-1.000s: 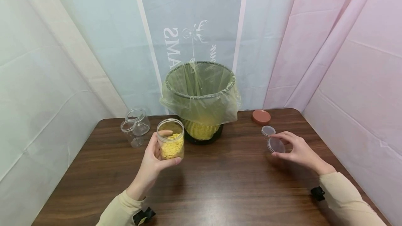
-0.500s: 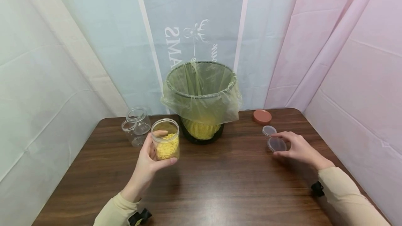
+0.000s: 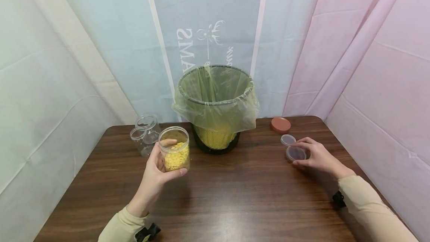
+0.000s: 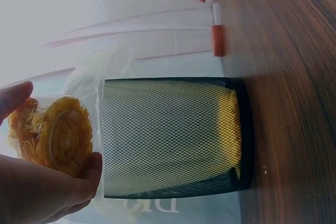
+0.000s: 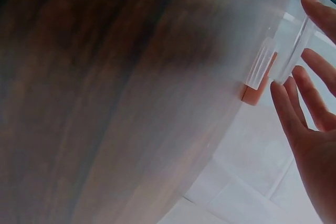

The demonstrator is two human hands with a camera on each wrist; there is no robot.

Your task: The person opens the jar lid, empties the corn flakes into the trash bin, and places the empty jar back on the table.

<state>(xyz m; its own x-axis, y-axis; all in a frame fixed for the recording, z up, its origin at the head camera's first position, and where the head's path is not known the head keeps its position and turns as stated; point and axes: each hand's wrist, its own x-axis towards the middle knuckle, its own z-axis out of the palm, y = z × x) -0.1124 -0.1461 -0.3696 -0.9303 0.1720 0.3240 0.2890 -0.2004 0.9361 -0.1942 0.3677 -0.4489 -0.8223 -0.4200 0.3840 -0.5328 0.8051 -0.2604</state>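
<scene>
My left hand [image 3: 155,177] grips a clear plastic jar [image 3: 174,143], lidless and held above the table left of the bin. Yellow flakes or chips [image 3: 177,156] fill its lower part; in the left wrist view they show through the jar's base [image 4: 67,136]. Over on the right, my right hand [image 3: 321,158] pinches a clear round lid [image 3: 296,153] by its edge, between thumb and fingers. In the right wrist view the lid [image 5: 297,50] appears edge-on. Whether it touches the table cannot be told. Just behind it lies a smaller clear lid [image 3: 287,140].
A black mesh bin [image 3: 215,146] with a yellowish liner bag [image 3: 235,113] stands at the back middle of the wooden table [image 3: 228,197]. Two clear jars [image 3: 146,121] stand at the back left. A reddish-brown lid [image 3: 280,124] lies at the back right. Fabric walls enclose the table.
My left hand has moved left with the jar, away from the bin. My right hand has barely shifted; the pinched lid has tilted flatter.
</scene>
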